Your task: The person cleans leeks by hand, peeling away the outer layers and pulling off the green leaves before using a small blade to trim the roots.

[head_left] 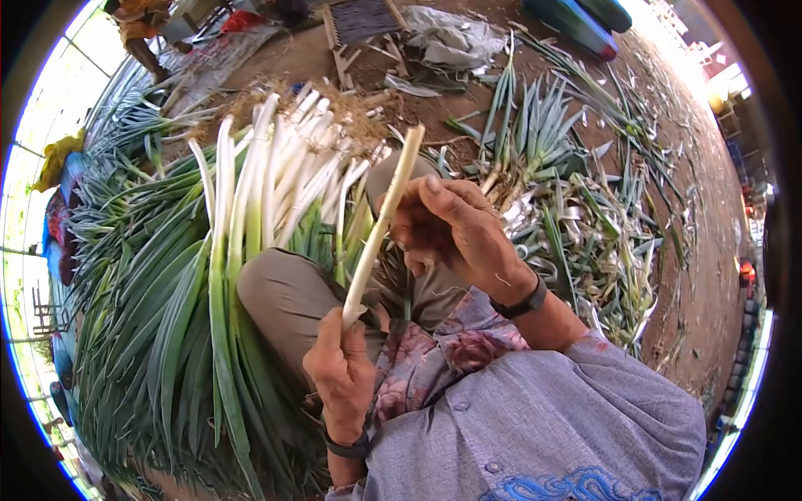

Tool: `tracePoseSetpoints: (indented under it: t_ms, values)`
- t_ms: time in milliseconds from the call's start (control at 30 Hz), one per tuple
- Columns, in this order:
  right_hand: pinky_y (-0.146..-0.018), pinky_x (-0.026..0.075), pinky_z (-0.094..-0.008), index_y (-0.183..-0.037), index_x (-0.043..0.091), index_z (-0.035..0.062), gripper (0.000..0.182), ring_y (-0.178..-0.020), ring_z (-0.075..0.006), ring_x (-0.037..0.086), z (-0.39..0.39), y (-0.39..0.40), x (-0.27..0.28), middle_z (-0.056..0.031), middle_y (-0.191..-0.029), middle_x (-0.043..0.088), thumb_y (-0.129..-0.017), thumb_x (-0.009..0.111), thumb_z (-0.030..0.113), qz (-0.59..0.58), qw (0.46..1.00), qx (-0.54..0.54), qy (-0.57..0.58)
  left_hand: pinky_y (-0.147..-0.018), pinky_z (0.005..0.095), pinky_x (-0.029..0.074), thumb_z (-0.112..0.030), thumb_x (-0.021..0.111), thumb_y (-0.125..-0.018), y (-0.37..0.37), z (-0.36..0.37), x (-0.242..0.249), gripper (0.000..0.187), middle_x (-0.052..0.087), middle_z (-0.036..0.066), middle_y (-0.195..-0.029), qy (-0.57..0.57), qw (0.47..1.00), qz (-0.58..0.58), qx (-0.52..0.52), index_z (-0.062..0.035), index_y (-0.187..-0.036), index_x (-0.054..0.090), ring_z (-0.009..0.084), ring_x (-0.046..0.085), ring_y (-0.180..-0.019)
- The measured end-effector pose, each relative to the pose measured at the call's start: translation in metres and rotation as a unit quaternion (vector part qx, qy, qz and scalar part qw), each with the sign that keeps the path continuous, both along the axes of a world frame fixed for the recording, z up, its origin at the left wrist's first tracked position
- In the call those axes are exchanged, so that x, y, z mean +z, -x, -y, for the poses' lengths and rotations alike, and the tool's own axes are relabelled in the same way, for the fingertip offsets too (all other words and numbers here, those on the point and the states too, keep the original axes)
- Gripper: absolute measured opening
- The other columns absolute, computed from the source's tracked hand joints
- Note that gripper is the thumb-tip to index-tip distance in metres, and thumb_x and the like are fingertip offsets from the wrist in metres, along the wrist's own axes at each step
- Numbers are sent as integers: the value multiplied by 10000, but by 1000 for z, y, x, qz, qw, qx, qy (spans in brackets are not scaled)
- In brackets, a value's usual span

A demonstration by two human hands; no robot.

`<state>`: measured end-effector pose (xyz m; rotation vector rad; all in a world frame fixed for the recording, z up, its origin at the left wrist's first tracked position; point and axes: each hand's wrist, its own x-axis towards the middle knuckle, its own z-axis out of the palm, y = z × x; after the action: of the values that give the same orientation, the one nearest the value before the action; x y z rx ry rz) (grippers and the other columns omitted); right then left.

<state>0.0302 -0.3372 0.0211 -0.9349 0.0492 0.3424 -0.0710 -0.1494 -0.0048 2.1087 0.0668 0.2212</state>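
A pale, slim stalk (372, 242) stands slanted in front of my lap, its cut tip up and leaning right. My left hand (341, 367) is closed round its lower end. Beside its upper half is my right hand (459, 230), fingers curled and thumb raised; whether they touch the stalk or hold anything is hard to tell. Leeks with white stems (263, 167) and long green leaves (167, 309) lie in a large pile to the left, some resting against my knee (280, 288).
Peeled leaves and scraps (601, 242) form a heap on the right. Behind it lie more green leeks (539, 125). A low wooden stool (363, 23) and a crumpled plastic sheet (455, 37) are at the top. Part of another person (142, 33) shows at the upper left.
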Motion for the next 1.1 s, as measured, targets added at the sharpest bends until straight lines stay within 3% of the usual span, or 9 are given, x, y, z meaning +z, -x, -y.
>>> tracePoseSetpoints:
  t_ms: [133, 367, 633, 800, 833, 933, 967, 1067, 1100]
  values:
    - [-493, 513, -252, -1020, 619, -65, 492, -579, -123, 600, 0, -7, -11, -91, -746, 623, -969, 502, 410, 17, 999, 23, 39, -515, 237, 369, -138, 574, -947, -6, 1, -3, 187, 462, 34, -625, -30, 999, 13, -18, 27, -1029, 601, 78, 428, -572]
    - [-464, 415, -214, -822, 610, -3, 335, -569, -66, 529, -4, -5, -7, -16, -687, 583, -944, 572, 307, 73, 982, 27, 170, -582, 414, 465, -61, 586, -886, -16, 6, 15, 127, 591, 246, -751, -77, 996, 28, -37, 38, -963, 605, 441, 597, -706]
    - [-482, 353, -211, -829, 579, 23, 190, -567, -35, 457, -9, 2, -14, 31, -662, 514, -931, 580, 184, 132, 964, 13, 232, -560, 441, 462, -56, 556, -863, 0, -7, 16, 42, 590, 167, -707, -47, 997, -12, -53, -49, -829, 533, 407, 592, -682]
    - [-505, 371, -234, -854, 587, 17, 206, -602, -50, 465, 16, -1, 19, 32, -656, 510, -918, 584, 213, 132, 920, 248, 272, -600, 411, 490, -87, 630, -805, 16, -26, 1, 140, 625, 169, -745, -11, 990, -63, -128, -45, -929, 579, 396, 619, -693]
    - [-503, 377, -241, -861, 591, 17, 202, -605, -55, 475, 23, -1, 22, 30, -657, 513, -917, 584, 211, 158, 906, 276, 278, -594, 412, 478, -168, 615, -879, 30, -22, -44, 209, 628, 141, -743, 256, 958, -9, -131, -31, -1032, 578, 346, 620, -676]
    - [-526, 431, -249, -892, 613, 19, 159, -621, -78, 519, 49, 4, 33, 17, -688, 546, -902, 591, 176, 131, 869, 310, 363, -538, 366, 463, -154, 578, -923, 32, -23, 5, 218, 655, 104, -759, -118, 982, 101, -108, 5, -1072, 586, 271, 614, -602]
    - [-542, 455, -248, -891, 617, 20, 145, -623, -85, 535, 63, 5, 39, 10, -702, 566, -895, 596, 164, 106, 881, 284, 363, -511, 304, 423, -144, 571, -932, 29, -27, 10, 162, 624, 48, -716, 23, 994, 67, -82, -8, -1003, 623, 158, 560, -568]
    - [-500, 503, -249, -958, 596, 2, 139, -582, -139, 600, 108, -9, 65, -56, -699, 576, -843, 622, 77, 3, 987, -160, 26, -500, 272, 388, -113, 557, -927, 27, -40, 25, 126, 554, 10, -656, 142, 988, -65, -19, -20, -924, 641, 84, 493, -567]
    - [-501, 504, -248, -1037, 606, -13, 223, -568, -145, 607, 129, -24, 57, -76, -730, 603, -841, 629, 89, 123, 981, -74, -129, -504, 274, 388, -112, 552, -925, 25, -40, 26, 126, 535, 10, -646, 158, 984, -77, -19, -20, -916, 638, 83, 483, -572]
